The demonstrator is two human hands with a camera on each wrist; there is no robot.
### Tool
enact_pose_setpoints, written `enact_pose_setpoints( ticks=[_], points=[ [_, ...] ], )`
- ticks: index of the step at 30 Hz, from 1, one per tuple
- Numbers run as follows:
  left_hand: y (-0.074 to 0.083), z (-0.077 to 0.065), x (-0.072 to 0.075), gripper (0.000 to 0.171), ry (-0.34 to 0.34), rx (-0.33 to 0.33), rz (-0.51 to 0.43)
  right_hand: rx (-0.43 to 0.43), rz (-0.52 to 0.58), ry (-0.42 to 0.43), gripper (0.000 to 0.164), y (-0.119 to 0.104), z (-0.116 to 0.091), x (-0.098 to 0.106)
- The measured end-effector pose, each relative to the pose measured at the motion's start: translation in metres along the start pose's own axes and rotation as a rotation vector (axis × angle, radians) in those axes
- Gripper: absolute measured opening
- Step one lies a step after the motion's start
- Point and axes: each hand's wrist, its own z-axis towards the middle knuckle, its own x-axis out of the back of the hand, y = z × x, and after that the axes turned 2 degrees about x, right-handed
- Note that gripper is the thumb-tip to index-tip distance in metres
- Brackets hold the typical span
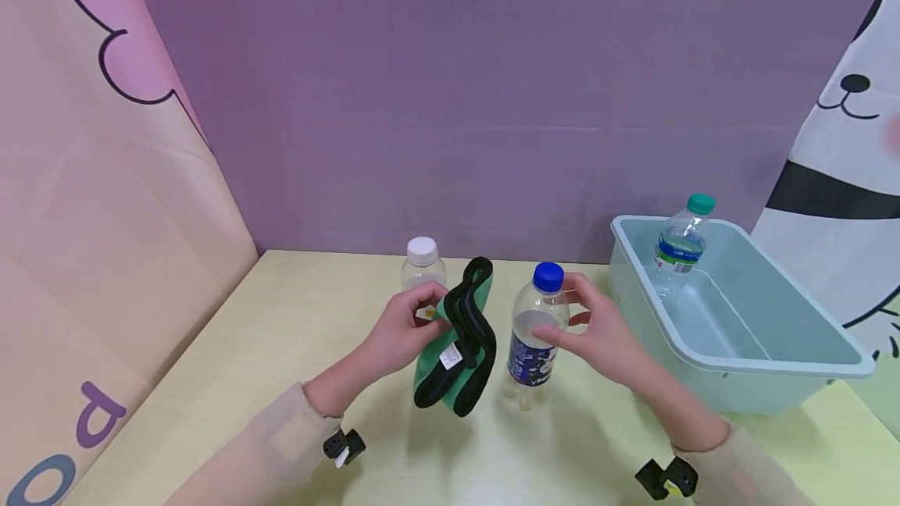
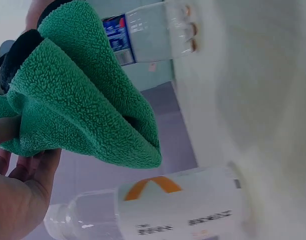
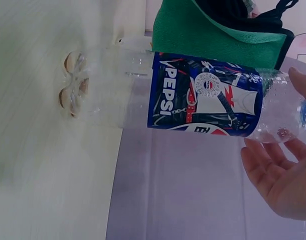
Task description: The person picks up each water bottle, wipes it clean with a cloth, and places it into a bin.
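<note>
At lower centre the left hand (image 1: 411, 326) pinches the folded green cloth (image 1: 462, 330); beside it, the right hand's (image 1: 605, 334) fingers curve about the upright bottle (image 1: 532, 358), gripping or not, I can't tell. Best close evenly, gently.

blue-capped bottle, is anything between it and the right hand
Nothing visible: the right hand is right at the blue-capped bottle's upper part. The green cloth, held in the left hand, is on the bottle's other side.

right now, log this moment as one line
left hand: holds green cloth; right hand: at blue-capped bottle, grip unclear; green-capped bottle: in bin
</note>
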Motion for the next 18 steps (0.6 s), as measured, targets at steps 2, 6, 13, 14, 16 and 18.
enact_pose_setpoints(
  ticks=[2,6,13,14,16,18],
  points=[
    [0.005,0.005,0.0,0.013,-0.011,-0.027,0.01,-0.002,0.014,-0.012,0.059,0.002,0.0,0.002],
    [0.014,0.017,-0.002,0.014,-0.032,-0.085,0.023,-0.006,0.042,-0.035,0.057,0.004,0.001,0.006],
    [0.022,0.035,-0.009,0.013,-0.073,-0.15,0.022,0.023,0.047,-0.075,0.053,0.006,0.003,0.01],
    [0.022,0.036,-0.01,0.013,-0.081,-0.155,0.023,0.027,0.044,-0.079,0.053,0.006,0.003,0.011],
    [0.023,0.039,-0.014,0.013,-0.101,-0.154,0.027,0.036,0.039,-0.085,0.053,0.006,0.004,0.012],
    [0.022,0.04,-0.017,0.013,-0.114,-0.149,0.037,0.046,0.033,-0.087,0.053,0.006,0.004,0.013]
  ],
)
